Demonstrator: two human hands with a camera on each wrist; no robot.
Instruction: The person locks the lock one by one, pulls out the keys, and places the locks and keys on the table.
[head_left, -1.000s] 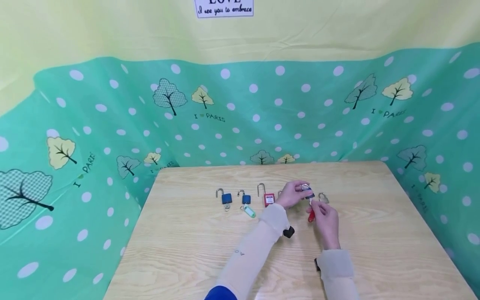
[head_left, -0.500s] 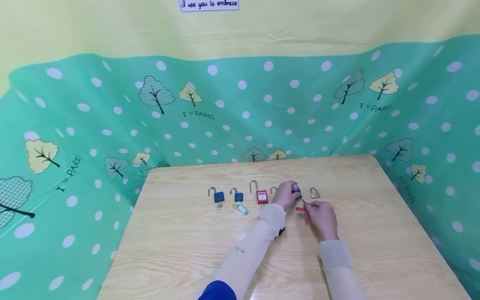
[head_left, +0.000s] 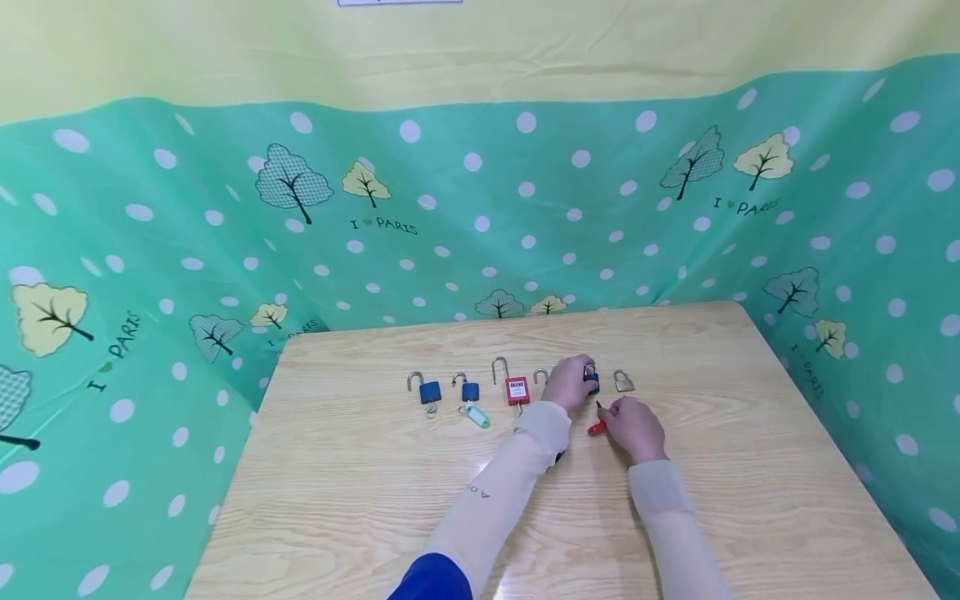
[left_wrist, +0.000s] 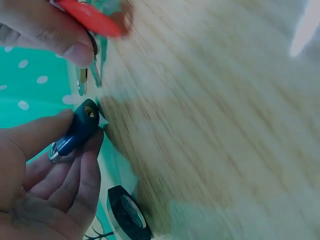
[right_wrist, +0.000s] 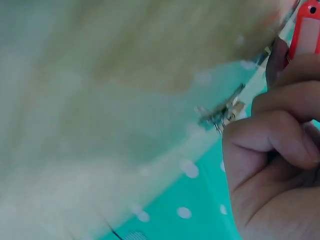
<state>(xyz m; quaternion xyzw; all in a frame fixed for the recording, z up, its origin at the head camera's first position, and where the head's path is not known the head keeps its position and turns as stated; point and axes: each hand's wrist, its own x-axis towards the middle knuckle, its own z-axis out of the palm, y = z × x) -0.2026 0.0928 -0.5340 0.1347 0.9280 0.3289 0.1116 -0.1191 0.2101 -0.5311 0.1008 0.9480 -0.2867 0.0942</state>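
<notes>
The right hand (head_left: 636, 427) has drawn the key (head_left: 598, 407) clear of the blue padlock (head_left: 592, 384).

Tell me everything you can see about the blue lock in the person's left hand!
The blue padlock has a smooth, dark-blue body, a shiny shackle that looks like metal, and a brass-coloured keyhole with nothing in it. The left hand pinches it between thumb and fingers. In the head view, its shackle points away from the person, and it's just left of a silver padlock. Fingers hide some of it.
</notes>
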